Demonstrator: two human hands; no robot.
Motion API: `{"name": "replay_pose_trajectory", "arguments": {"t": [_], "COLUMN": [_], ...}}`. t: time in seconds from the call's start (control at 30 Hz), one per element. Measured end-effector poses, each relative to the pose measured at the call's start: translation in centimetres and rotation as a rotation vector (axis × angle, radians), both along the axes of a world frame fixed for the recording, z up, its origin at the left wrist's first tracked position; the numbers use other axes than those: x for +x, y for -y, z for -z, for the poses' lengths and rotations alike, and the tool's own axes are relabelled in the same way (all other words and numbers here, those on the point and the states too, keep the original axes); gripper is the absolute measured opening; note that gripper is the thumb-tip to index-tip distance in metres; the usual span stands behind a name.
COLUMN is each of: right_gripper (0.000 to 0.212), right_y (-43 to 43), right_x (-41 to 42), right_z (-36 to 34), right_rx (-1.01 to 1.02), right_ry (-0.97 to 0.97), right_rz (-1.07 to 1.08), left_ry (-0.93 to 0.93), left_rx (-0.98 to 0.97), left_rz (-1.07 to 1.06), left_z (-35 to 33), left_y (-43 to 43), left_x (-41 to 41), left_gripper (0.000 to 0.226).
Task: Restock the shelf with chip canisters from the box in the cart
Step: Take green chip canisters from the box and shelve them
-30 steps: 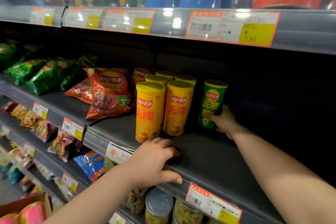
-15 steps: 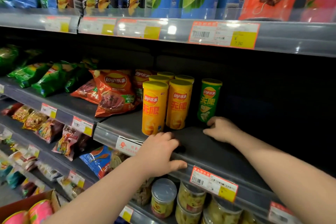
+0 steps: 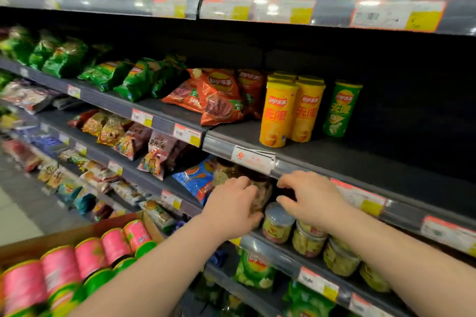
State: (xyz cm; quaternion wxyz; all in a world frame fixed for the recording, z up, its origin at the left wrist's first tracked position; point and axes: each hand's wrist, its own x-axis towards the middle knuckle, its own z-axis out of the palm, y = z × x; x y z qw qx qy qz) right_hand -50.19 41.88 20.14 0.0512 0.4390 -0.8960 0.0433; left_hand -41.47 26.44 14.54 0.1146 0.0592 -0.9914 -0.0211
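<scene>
Shelf (image 3: 360,162) is showing wide bare space right of the lone green canister (image 3: 341,108). Box (image 3: 38,244) is sitting low left, with pink canisters (image 3: 85,257) lying packed on their sides. Left hand (image 3: 231,206) and right hand (image 3: 311,198) are hovering at the shelf lip, loosely curled, carrying nothing. Risk: an arm reaching in with stock is liable to be clipping the yellow canisters (image 3: 277,113), which look tall, narrow and easily toppled. Small jars (image 3: 278,224) under the right hand are also sitting open to a knock.
</scene>
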Motion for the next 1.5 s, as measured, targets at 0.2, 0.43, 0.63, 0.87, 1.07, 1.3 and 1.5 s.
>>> {"name": "replay_pose_trajectory", "arguments": {"t": [0.2, 0.43, 0.63, 0.87, 1.07, 1.3, 1.5], "right_gripper": [0.034, 0.033, 0.04, 0.043, 0.042, 0.04, 0.046], "right_y": [4.2, 10.2, 14.6, 17.8, 22.2, 28.3, 32.0], "right_x": [6.3, 14.6, 22.2, 27.2, 28.0, 26.2, 23.6], "right_z": [5.8, 11.3, 13.8, 15.8, 17.6, 20.0, 22.9], "right_rx": [0.153, 0.293, 0.34, 0.435, 0.476, 0.534, 0.632], "right_ry": [0.064, 0.164, 0.184, 0.201, 0.237, 0.299, 0.375], "right_rz": [-0.057, -0.197, -0.309, -0.449, -0.519, -0.553, -0.529], "left_ry": [0.172, 0.37, 0.439, 0.482, 0.466, 0.538, 0.616], "left_rx": [0.049, 0.08, 0.152, 0.238, 0.303, 0.339, 0.465], "left_rz": [-0.152, -0.363, -0.553, -0.697, -0.829, -0.932, -0.956], "left_z": [3.3, 7.4, 10.1, 12.2, 13.0, 13.8, 16.4], "left_y": [3.3, 6.7, 8.7, 9.5, 11.7, 16.1, 19.6], "left_x": [8.9, 21.5, 30.7, 35.9, 38.8, 38.0, 34.8], "left_gripper": [0.048, 0.055, 0.05, 0.053, 0.052, 0.052, 0.058]}}
